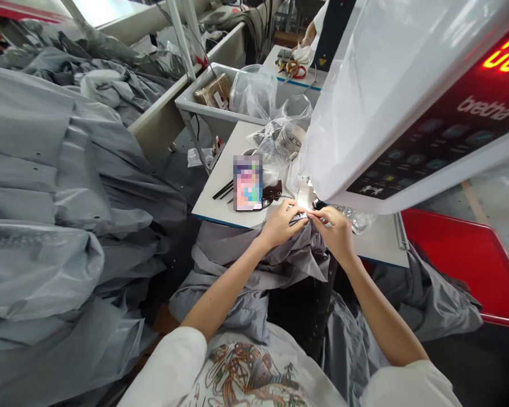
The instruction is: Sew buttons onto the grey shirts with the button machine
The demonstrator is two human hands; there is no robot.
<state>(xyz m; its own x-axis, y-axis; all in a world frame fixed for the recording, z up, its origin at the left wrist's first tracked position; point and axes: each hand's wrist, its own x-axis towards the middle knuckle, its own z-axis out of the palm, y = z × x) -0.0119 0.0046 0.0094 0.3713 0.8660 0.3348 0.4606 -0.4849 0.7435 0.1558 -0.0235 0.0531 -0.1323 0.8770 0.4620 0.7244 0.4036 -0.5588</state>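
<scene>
Both hands meet at the front edge of the work table (214,195), just under the head of a white sewing machine (343,113). My left hand (282,223) is closed, pinching a gathered edge of grey fabric (275,254). From the right, my right hand (333,226) pinches the same edge between thumb and fingertips. The rest of the cloth hangs over the table edge onto my lap. Whatever small part may sit between the fingertips is too small to make out.
Left of my hands lies a phone (248,183), with dark sticks (223,189) beside it. Clear plastic bags (280,141) sit behind. Grey garments (68,198) are heaped at left; a red tray (466,260) stands at right. Another person's hand (307,42) shows at a far table.
</scene>
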